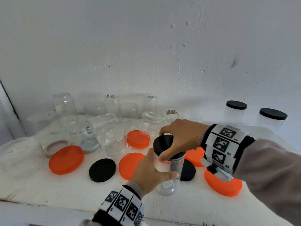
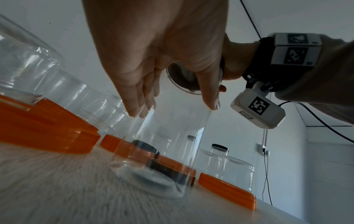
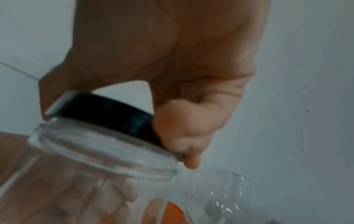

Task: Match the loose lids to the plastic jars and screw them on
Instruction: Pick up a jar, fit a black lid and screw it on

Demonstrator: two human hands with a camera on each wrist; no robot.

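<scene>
— While upright on the white surface, where is the jar?
— Near the front edge, among orange and black lids, gripped around its body by the left hand.
— And the right hand?
— Curled over the black lid on the jar's mouth, fingers clamped on its rim.
— Elsewhere?
— Two capped jars far right.

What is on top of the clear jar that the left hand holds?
A black lid sits on the jar, gripped at its rim by the right hand. That hand covers part of the lid; whether it is fully screwed on cannot be seen.
</scene>
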